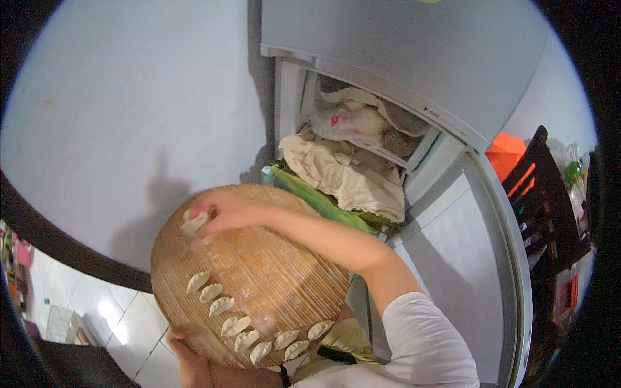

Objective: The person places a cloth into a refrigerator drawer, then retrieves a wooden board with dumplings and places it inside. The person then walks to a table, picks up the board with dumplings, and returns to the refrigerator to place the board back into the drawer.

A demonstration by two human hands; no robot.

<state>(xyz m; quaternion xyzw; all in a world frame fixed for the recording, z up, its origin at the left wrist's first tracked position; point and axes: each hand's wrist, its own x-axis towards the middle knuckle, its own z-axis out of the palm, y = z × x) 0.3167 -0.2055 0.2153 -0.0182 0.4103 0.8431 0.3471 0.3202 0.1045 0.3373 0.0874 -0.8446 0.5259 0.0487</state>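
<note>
A round, ribbed, stalk-woven tray (291, 262), dusted with flour in places, is held tilted in front of me. My left hand (179, 344) is closed on its rim at the lower left, with part of the fingers hidden by the tray. Over the tray's far left part, my right hand (223, 212) pinches a pale dumpling (194, 223) between its fingers. Several more uncooked dumplings (222, 306) lie along the near edge, in a bent line from the left side to the lower right.
Beyond the tray stands a grey fridge (401, 58), its lower door (453, 258) swung open to the right. A drawer inside holds plastic bags (352, 123); a cream cloth (343, 171) drapes over a green package (310, 194). A white wall (129, 97) rises at left, a dark chair (550, 200) at right.
</note>
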